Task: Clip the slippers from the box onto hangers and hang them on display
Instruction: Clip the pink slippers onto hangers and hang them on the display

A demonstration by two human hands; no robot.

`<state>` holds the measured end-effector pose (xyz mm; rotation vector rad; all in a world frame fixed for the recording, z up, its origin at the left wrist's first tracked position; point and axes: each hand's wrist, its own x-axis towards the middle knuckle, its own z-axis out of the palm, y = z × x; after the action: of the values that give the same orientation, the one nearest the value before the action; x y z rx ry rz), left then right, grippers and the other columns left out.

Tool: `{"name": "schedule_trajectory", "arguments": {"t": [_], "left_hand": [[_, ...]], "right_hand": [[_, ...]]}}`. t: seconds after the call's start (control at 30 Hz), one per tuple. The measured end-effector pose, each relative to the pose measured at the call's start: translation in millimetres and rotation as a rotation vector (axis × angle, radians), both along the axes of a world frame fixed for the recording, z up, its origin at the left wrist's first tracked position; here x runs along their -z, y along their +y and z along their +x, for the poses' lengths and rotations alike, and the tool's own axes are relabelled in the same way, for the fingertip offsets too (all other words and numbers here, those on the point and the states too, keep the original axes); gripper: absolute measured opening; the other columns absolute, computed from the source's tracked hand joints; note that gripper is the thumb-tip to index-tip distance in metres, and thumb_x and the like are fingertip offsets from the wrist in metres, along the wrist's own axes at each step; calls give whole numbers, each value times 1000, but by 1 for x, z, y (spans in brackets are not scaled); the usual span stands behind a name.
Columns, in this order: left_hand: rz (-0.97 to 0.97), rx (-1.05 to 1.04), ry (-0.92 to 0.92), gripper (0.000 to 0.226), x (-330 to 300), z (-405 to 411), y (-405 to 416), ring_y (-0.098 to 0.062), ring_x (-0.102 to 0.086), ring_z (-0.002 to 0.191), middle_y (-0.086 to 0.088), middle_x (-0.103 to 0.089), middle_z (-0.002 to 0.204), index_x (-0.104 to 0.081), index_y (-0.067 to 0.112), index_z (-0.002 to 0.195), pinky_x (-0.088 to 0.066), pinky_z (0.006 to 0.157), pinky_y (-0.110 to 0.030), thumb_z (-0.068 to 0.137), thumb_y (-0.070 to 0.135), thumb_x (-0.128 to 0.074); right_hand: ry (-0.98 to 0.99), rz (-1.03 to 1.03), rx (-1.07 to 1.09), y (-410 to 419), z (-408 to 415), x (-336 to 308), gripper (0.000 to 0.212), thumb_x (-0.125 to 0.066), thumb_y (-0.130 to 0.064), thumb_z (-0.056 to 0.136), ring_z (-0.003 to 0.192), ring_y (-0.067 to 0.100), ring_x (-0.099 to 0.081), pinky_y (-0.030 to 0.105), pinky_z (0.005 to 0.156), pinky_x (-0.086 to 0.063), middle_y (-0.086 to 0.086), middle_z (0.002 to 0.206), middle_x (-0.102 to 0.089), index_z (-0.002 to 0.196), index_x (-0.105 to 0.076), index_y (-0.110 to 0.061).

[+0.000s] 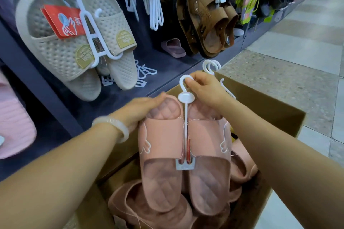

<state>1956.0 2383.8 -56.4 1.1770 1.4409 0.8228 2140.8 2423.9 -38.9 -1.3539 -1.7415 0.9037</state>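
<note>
Dark display racking hung with beige slippers and brown sandals lines a shop aisle, where a person stands over an open cardboard box of pink slippers. A pink pair is held above the box, clipped side by side on a white hanger whose clip sits between the two straps. The right hand pinches the hanger's hook, fingers curled round it; the left hand cups the heel end of the left slipper, fingers curled over its edge. More pink slippers lie loose in the box beneath, and spare white hangers rest on its far rim. The risk now appears to lie in the lift to the rail: the clip's hold cannot be judged from this view, and a tilt or knock against neighbouring stock could drop a slipper back into the box. A loose thread trailing across the straps might also snag.
</note>
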Motion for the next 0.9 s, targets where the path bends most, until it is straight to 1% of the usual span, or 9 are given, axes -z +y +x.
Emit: {"name": "schedule_trajectory", "arguments": {"t": [0.07, 0.17, 0.27, 0.37, 0.43, 0.53, 0.6, 0.77, 0.9], "left_hand": [[-89, -22, -164, 36, 19, -2, -21, -19, -68, 76, -9, -75, 82, -70, 13, 92, -57, 66, -24, 68, 38, -76], [-185, -107, -270, 81, 37, -2, -33, -37, -60, 95, -31, -63, 112, -62, 2, 114, -49, 92, -48, 49, 43, -85], [-156, -126, -316, 85, 41, 3, -29, -40, -60, 99, -29, -63, 115, -60, 5, 116, -44, 97, -55, 44, 44, -84], [-121, -81, -310, 81, 42, 16, -25, -34, -63, 98, -21, -66, 114, -62, 10, 113, -45, 98, -51, 41, 41, -83], [-124, -29, -249, 77, 43, 22, -22, -33, -64, 100, -17, -68, 112, -64, 13, 109, -47, 96, -49, 39, 43, -81], [-137, 26, -167, 70, 41, 29, -18, -33, -66, 102, -14, -70, 110, -66, 17, 104, -49, 95, -46, 42, 45, -80], [-133, 55, -139, 69, 41, 28, -17, -28, -67, 100, -11, -71, 108, -66, 19, 104, -51, 96, -44, 43, 46, -79], [-157, 141, -211, 73, 33, 25, -17, -28, -63, 110, -11, -70, 112, -63, 15, 116, -47, 100, -41, 49, 40, -79], [-210, 245, -253, 43, 14, 11, -24, -36, -60, 113, -23, -65, 117, -69, 16, 111, -45, 101, -48, 73, 36, -73]], "right_hand": [[-82, -101, -82, 0, 17, 6, 15, -51, -33, 92, 72, 7, -50, 20, 67, -40, -8, 77, -54, 86, -59, -22], [-61, -231, -105, -1, 46, 21, 22, -57, -40, 88, 92, 11, -61, 25, 86, -47, -4, 98, -64, 109, -60, -34], [103, -351, -28, -5, 67, 35, 38, -62, -38, 85, 92, 14, -63, 28, 85, -50, 5, 109, -62, 121, -54, -31], [87, -504, 21, -9, 69, 48, 65, -70, -51, 73, 92, 14, -65, 28, 82, -52, 3, 111, -63, 127, -52, -19], [-61, -519, 44, -7, 63, 55, 63, -67, -58, 72, 94, 16, -65, 31, 84, -52, 3, 109, -66, 119, -59, -17], [-154, -422, 67, -3, 54, 52, 28, -54, -42, 90, 76, 13, -58, 25, 67, -43, 0, 86, -64, 88, -65, -17], [-66, -360, 121, 0, 55, 46, 38, -45, -35, 96, 62, 14, -48, 27, 62, -39, 1, 67, -56, 65, -55, -15], [160, -245, 204, 3, 45, 4, 40, -41, -34, 97, 58, 15, -47, 28, 59, -39, 2, 62, -54, 64, -52, -13], [56, -160, 143, -6, 27, -33, 42, -44, -34, 96, 52, 13, -42, 20, 51, -37, 1, 56, -49, 61, -47, -11]]}}
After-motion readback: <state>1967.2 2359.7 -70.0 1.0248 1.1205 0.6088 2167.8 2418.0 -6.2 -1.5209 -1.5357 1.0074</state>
